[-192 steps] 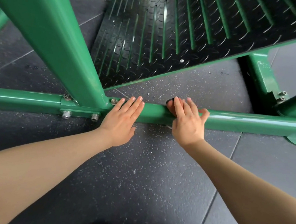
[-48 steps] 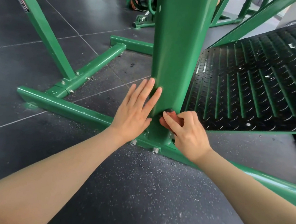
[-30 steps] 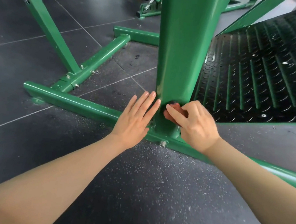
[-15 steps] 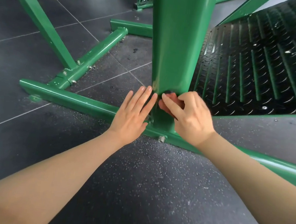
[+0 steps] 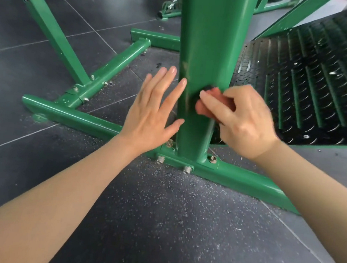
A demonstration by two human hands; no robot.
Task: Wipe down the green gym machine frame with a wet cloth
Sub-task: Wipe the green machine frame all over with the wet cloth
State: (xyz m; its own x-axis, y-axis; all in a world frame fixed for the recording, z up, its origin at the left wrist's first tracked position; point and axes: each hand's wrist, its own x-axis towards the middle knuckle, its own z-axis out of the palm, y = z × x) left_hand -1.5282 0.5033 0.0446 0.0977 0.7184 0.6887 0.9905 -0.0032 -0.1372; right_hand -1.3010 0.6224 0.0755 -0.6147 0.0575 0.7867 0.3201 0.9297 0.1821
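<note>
Basically mid-wipe: right hand (image 5: 239, 120) pinches the cloth (image 5: 208, 105) against the upright post (image 5: 210, 50), left hand (image 5: 151, 112) flat and spread, so I'd work upward next.

a gym: green machine frames (image 5: 213, 39) on speckled rubber flooring (image 5: 159, 225).

Glossy green frame (image 5: 210, 50); black footplate (image 5: 313, 81) with raised tread pattern and green slots; reddish-orange cloth (image 5: 211, 102); dark grey floor (image 5: 159, 225), white-speckled, pale seam lines.
</note>
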